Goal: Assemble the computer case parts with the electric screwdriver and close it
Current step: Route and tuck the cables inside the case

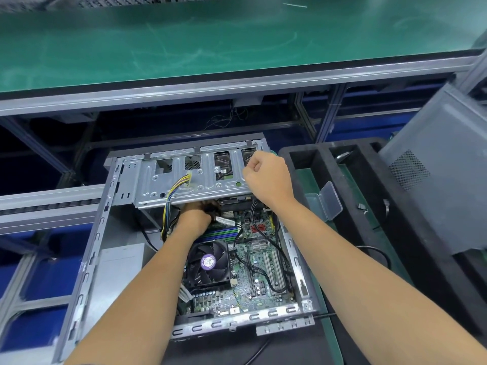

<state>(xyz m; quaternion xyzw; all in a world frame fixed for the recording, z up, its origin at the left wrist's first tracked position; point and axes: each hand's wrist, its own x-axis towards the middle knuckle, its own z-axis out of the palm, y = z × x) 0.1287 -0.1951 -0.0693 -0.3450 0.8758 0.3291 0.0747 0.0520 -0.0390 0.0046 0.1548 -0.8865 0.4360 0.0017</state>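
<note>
While the open grey sheet-metal computer case (184, 233) lies on its side on the table, both hands are inside its far end. Left hand (196, 216) reaches under the hinged silver stamped-steel drive cage (195, 177); its fingers are hidden beneath the cage edge, so I cannot tell whether they grip anything. Right hand (266, 172) is a curled fist at the cage's right end, fingers together; something teal shows just beyond the knuckles, possibly a tool handle, but I cannot confirm it.

Handling judgement: the case is stiff and fairly heavy, with thin, likely sharp stamped edges. Take hold on the folded rim rails, not the green motherboard (261, 262) or the black CPU cooler fan (208, 262) below the left wrist; both are fragile. The cage looks rigid but pivots, so pinch risk for the yellow-and-black wire bundle (174, 198) just left of the left fingers.

Right of the right fingers sits a black foam parts tray (353, 196) with a clear plastic lidded box (329, 201), then the grey perforated side panel (434, 164) leaning up, well apart from the case.

Beyond the fingers: a scuffed green mat workbench (210, 43) on aluminium framing, blue bins underneath. Tight factory station.
</note>
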